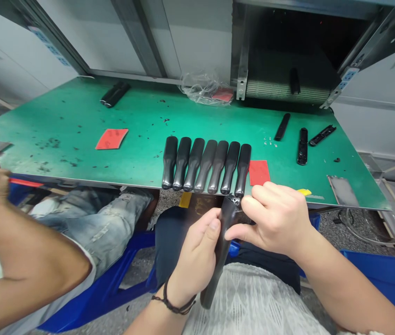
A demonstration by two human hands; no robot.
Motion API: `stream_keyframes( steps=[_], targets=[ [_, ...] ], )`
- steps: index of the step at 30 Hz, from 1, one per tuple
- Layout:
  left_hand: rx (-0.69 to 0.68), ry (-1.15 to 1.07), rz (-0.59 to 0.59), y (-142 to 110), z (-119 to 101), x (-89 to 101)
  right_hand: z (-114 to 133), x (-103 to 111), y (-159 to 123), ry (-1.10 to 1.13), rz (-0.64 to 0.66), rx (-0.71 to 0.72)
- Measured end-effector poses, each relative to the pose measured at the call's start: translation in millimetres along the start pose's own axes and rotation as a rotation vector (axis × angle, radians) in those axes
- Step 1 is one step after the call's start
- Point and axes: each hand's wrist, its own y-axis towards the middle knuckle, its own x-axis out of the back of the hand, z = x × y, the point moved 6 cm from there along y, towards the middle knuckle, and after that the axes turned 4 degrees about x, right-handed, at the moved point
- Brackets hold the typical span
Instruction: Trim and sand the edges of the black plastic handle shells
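Observation:
My left hand is closed around a black plastic handle, which slants upward with its hollow, detailed end towards the table. At that upper end is my right hand, its fingers curled and its thumb against the handle's side. Whatever lies inside the curled fingers is hidden. Just beyond both hands, a row of several similar black handles lies side by side at the table's front edge. A red square pad rests right of the row. Past my right hand a small yellow piece pokes out.
The green table also bears a second red pad, black parts at back left and loose black pieces at right. A conveyor opening stands behind. A co-worker's arm is close on my left.

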Motion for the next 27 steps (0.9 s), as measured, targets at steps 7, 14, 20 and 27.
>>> stream_keyframes(
  steps=[7, 14, 20, 27],
  targets=[
    [0.019, -0.086, 0.044, 1, 2, -5.8, 2, -2, -5, 0.001, 0.004, -0.014],
    [0.038, -0.100, 0.041, 2, 8, -8.9, 4, -4, -9, -0.004, -0.018, -0.040],
    [0.013, -0.092, 0.018, 6, 2, -12.9, 7, -7, -14, 0.019, -0.002, -0.061],
    [-0.003, -0.062, -0.032, 9, -7, -13.5, 13, -10, -16, 0.054, 0.021, -0.068]
  ],
)
